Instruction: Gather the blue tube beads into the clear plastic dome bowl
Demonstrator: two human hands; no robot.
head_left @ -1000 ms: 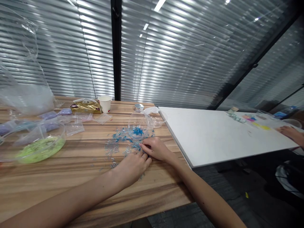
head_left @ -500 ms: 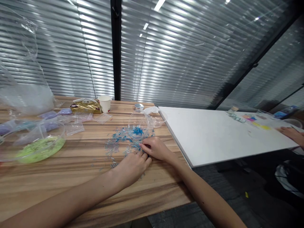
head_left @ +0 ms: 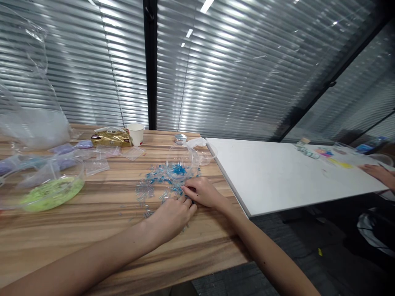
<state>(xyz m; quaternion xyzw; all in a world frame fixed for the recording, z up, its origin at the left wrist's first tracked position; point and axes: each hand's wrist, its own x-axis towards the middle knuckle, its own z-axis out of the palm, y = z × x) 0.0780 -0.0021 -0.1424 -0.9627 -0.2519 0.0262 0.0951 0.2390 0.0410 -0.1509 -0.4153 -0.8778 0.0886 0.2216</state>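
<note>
Small tube beads (head_left: 145, 190), blue and clear, lie scattered on the wooden tabletop just beyond my hands. My left hand (head_left: 175, 211) rests low at the near edge of the beads, fingers curled and pressed together; whatever they hold is hidden. Touching or nearly touching it, my right hand (head_left: 202, 192) has its thumb and fingers brought together in a pinch over the beads, and I cannot make out what is between them. Behind the right hand stands a clear plastic tub (head_left: 175, 154) with blue beads (head_left: 178, 169) gathered in it.
A round clear container of yellow-green pieces (head_left: 52, 195) sits left. Behind are small plastic bags (head_left: 97, 166), a gold packet (head_left: 111, 137), a paper cup (head_left: 135, 134) and a foil-like lid (head_left: 180, 138). A white table (head_left: 271, 176) adjoins on the right, with another person's hand (head_left: 375, 170).
Almost nothing differs. Both my hands stay in the same place over the beads, with at most a slight shift of the right fingers.
</note>
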